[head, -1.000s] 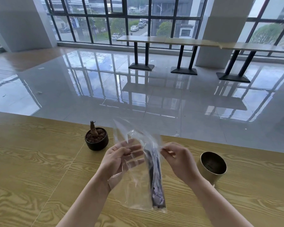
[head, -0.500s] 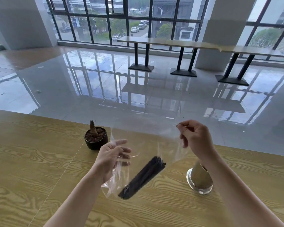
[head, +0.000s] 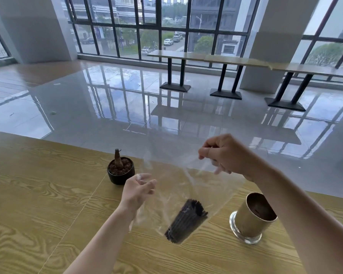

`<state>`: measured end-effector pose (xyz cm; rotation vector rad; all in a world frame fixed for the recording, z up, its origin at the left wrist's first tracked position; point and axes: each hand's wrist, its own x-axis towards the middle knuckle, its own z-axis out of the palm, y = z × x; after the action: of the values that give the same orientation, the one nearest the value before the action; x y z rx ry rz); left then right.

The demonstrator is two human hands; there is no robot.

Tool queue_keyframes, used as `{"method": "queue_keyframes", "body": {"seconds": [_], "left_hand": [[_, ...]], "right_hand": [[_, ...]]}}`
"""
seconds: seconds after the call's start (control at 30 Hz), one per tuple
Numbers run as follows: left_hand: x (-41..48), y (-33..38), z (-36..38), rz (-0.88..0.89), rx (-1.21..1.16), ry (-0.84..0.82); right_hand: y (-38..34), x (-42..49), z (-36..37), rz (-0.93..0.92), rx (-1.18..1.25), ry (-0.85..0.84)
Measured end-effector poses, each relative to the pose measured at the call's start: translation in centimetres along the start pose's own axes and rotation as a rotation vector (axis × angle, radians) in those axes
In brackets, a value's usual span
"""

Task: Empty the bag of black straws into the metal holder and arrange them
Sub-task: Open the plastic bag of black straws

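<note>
Holding the clear bag (head: 188, 184) above the wooden table (head: 38, 204), we pinch its top edge in our right hand (head: 226, 155), fingers curled, while our left hand (head: 138, 191) grips the film lower down. The black straws (head: 186, 222) lie bunched and tilted in the bag's bottom corner, below and between both hands. The metal holder (head: 251, 216) stands under our right forearm, near the straws. A small potted plant (head: 120, 171) stands just beyond our left hand.
</note>
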<state>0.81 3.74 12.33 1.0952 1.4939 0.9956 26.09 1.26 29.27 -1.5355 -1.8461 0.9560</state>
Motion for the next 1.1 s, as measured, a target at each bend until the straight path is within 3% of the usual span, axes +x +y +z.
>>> {"method": "queue_keyframes", "body": {"seconds": [0.17, 0.27, 0.37, 0.47, 0.63, 0.77, 0.87, 1.1], "left_hand": [[-1.3, -0.8, 0.6, 0.226, 0.379, 0.309], [-3.0, 0.2, 1.3, 0.634, 0.502, 0.477], [-4.7, 1.8, 2.2, 1.150, 0.625, 0.485], [-5.3, 3.3, 3.2, 1.401, 0.757, 0.418], [-5.5, 4.5, 3.3, 1.493, 0.892, 0.233], [-6.3, 4.1, 2.7, 1.502, 0.887, 0.134], [-6.8, 4.1, 2.2, 1.460, 0.890, 0.161], [-6.5, 5.4, 1.1, 1.396, 0.873, 0.308]], "right_hand": [[-0.2, 0.3, 1.0, 0.028, 0.182, 0.050], [0.4, 0.5, 1.7, 0.019, 0.211, 0.057], [0.9, 0.9, 2.4, 0.019, 0.199, 0.041], [1.1, 1.0, 2.5, 0.007, 0.187, 0.046], [1.1, 0.8, 1.6, 0.023, 0.093, 0.131], [1.7, 0.7, -0.5, 0.049, -0.364, 0.391], [2.0, 0.5, -1.2, 0.080, -0.551, 0.511], [2.5, 0.4, -3.7, 0.243, -0.768, 0.506]]}}
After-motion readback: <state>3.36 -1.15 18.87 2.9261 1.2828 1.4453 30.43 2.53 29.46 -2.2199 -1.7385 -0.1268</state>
